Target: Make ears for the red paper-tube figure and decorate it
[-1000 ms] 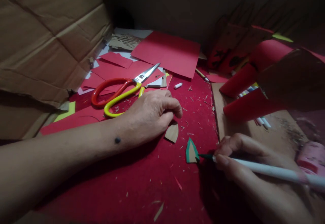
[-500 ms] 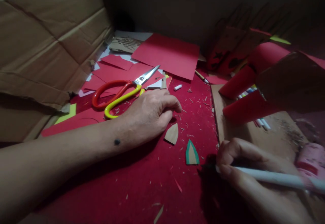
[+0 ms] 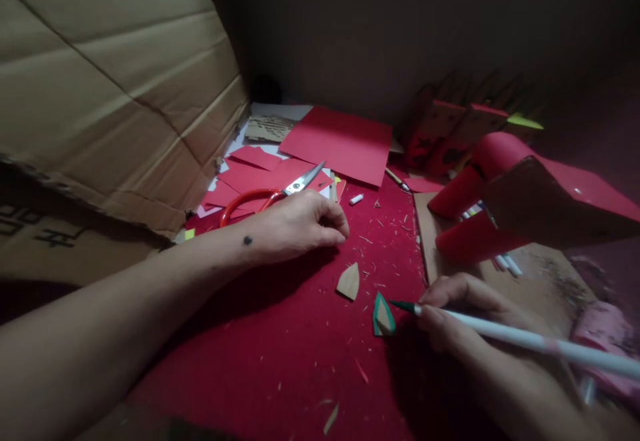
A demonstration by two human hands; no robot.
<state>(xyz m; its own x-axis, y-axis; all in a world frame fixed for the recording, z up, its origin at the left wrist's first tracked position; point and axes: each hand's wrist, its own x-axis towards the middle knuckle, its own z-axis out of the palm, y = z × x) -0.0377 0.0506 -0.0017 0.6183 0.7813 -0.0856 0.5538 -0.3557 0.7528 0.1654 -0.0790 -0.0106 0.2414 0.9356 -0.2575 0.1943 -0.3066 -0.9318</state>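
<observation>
A white brush pen [image 3: 520, 338] with a dark green tip is pinched in my right hand [image 3: 465, 321]. Its tip hovers just right of a small pointed piece with a green border [image 3: 384, 317]; the bare middle is tan. My left hand [image 3: 310, 224] rests on the red cloth with fingers curled together, and whether anything is between them cannot be made out. Below its fingertips lies a plain tan pointed piece [image 3: 349, 282]. Scissors [image 3: 300, 182] with a red handle lie behind my left hand, which partly covers them.
Cardboard walls [image 3: 125, 81] stand at the left. Red paper [image 3: 340, 144] and scraps lie at the back. At the right, a red-covered cardboard model [image 3: 540, 194] on tube legs stands on a cardboard base [image 3: 427, 227]. A white cap [image 3: 356, 199] and shavings dot the red cloth.
The view has shifted, with the cloth's items lower in it. My left hand now covers the scissors' yellow handle. The pen tip shows more clearly, and the green-edged piece has more green inside its border.
</observation>
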